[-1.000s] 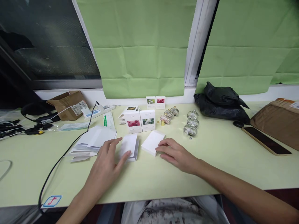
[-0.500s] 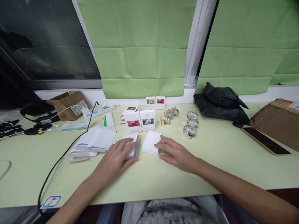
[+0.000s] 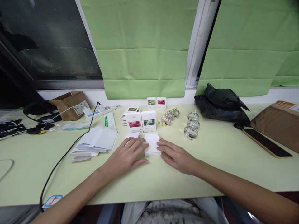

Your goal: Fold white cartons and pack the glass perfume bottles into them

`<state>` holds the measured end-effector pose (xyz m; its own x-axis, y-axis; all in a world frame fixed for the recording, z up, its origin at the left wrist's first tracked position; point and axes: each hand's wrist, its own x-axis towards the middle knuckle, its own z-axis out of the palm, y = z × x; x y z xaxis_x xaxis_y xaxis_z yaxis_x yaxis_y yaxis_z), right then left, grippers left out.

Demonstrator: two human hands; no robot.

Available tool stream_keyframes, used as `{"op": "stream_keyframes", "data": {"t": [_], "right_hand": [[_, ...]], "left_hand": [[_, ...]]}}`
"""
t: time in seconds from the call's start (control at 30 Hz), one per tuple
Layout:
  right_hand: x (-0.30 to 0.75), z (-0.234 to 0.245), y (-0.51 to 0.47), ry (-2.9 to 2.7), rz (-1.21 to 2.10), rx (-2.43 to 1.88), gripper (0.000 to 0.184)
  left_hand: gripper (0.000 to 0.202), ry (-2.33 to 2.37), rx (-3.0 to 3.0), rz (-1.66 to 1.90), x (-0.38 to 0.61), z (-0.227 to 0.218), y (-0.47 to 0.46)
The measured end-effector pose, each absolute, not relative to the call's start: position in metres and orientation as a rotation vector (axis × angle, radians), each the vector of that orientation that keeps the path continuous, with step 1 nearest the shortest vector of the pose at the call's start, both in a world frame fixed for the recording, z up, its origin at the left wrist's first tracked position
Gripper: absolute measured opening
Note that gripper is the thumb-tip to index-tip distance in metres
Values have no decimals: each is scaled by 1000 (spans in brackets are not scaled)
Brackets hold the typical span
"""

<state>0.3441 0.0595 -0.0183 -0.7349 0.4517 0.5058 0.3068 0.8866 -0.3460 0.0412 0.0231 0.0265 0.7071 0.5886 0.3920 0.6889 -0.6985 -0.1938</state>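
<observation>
A flat white box lies on the table between my hands. My left hand reaches its fingertips to the box's left edge, fingers apart and slightly bent. Beneath that hand, a second white box is mostly covered. My right hand rests its fingertips on the right edge of the flat box, fingers loosely spread. Just behind stand two upright white boxes, one with a pink flower picture and one with a white flower picture.
White folded cartons lie at left beside a black cable. Silvery round bottles stand in rows at right, near a gold cap. Farther right are black plastic bags, a phone and a brown parcel.
My left hand has moved right, off most of the second box and over to the flat box. The flat box has turned straighter. My right hand stays at its right edge.
</observation>
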Motion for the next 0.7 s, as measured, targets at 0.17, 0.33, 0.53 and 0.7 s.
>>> {"op": "stream_keyframes", "data": {"t": [0.17, 0.33, 0.53, 0.7], "right_hand": [[343, -16, 60, -2488, 256, -530, 38], [342, -15, 66, -2530, 174, -496, 36], [342, -14, 69, -2516, 157, -486, 36], [342, -12, 69, -2504, 219, -513, 42]], "left_hand": [[51, -908, -2601, -398, 47, 20, 35], [45, -848, -2578, -375, 44, 16, 41], [40, -806, -2545, -330, 38, 14, 49], [41, -752, -2484, -411, 46, 24, 42]]}}
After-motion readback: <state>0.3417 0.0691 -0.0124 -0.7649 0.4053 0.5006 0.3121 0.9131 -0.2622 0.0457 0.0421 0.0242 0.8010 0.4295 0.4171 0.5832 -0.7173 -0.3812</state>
